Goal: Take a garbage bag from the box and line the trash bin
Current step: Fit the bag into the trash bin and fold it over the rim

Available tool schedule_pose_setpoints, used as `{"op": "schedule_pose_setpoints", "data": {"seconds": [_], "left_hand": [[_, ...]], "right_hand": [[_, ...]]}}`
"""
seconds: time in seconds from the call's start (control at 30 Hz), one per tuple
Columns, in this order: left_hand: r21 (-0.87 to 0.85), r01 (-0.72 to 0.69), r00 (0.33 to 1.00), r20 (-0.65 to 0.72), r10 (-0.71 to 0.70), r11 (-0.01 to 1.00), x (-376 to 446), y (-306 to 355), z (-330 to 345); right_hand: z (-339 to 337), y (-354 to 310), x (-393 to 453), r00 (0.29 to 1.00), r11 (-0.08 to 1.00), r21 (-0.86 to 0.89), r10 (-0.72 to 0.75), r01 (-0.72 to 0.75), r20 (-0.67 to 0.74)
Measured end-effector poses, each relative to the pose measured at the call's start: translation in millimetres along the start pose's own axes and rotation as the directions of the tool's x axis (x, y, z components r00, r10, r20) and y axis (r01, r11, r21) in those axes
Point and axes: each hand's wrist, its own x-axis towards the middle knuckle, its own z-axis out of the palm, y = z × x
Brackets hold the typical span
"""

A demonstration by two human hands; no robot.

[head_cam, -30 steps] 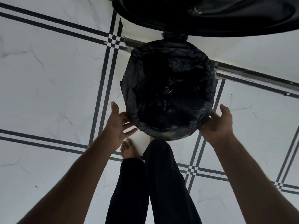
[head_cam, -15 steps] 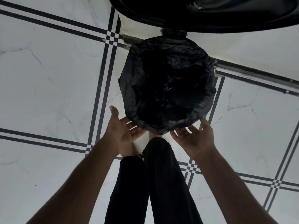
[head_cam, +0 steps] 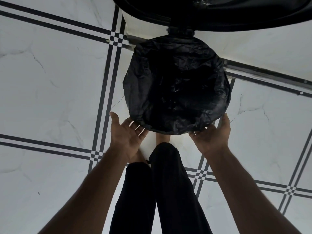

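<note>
Cupping the near rim of the round black trash bin (head_cam: 211, 121), my left hand (head_cam: 127, 135) and right hand (head_cam: 211, 137) are spread wide, palms up, fingertips under the crinkled black plastic garbage bag (head_cam: 175, 85) folded over it. It stands on the white marble-patterned tiled floor (head_cam: 50, 81), lid (head_cam: 219, 12) raised. No writing is readable.

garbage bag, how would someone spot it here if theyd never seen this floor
On the white tiled floor with dark double lines, find the round bin below the raised black lid. The garbage bag is the crinkled, glossy black plastic folded over its rim, between the left hand and right hand; the lid is smooth and hard.
</note>
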Motion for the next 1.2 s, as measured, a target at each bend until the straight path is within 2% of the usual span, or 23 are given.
{"op": "schedule_pose_setpoints", "data": {"seconds": [0.13,0.3,0.37,0.47,0.53,0.63,0.7,0.83,1.03,1.2], "left_hand": [[0.108,-0.005,0.999,0.037,0.001,0.994,1,6,2],[0.253,-0.033,0.999,-0.001,0.035,0.967,-1,16,5],[0.299,-0.070,0.995,-0.053,0.090,0.952,0,20,6],[0.377,-0.195,0.958,-0.124,0.259,0.905,3,25,8],[0.382,-0.287,0.925,-0.127,0.358,0.878,4,30,10],[0.422,-0.389,0.901,-0.010,0.433,0.819,3,37,13],[0.460,-0.422,0.889,0.042,0.456,0.781,3,41,17],[0.452,-0.408,0.895,0.026,0.445,0.794,3,43,19],[0.452,-0.358,0.928,0.077,0.364,0.817,1,39,14],[0.419,-0.329,0.942,0.076,0.328,0.846,-3,39,20]], "right_hand": [[-3,-5,4,0.999,0.999,-0.033,-0.023,0.021,-0.049],[-11,-14,7,0.987,0.985,-0.172,-0.042,0.015,-0.155],[-10,-21,5,0.973,0.963,-0.264,-0.110,0.054,-0.203],[-6,-35,3,0.927,0.933,-0.299,-0.277,0.198,-0.252],[-2,-41,2,0.925,0.908,-0.329,-0.332,0.261,-0.184],[4,-39,6,0.947,0.860,-0.418,-0.322,0.293,0.000],[8,-37,7,0.948,0.863,-0.402,-0.315,0.307,0.048],[11,-35,10,0.956,0.885,-0.361,-0.276,0.294,0.102],[8,-36,9,0.976,0.913,-0.370,-0.107,0.172,0.189],[11,-35,8,0.986,0.964,-0.214,-0.138,0.156,0.095]]}}
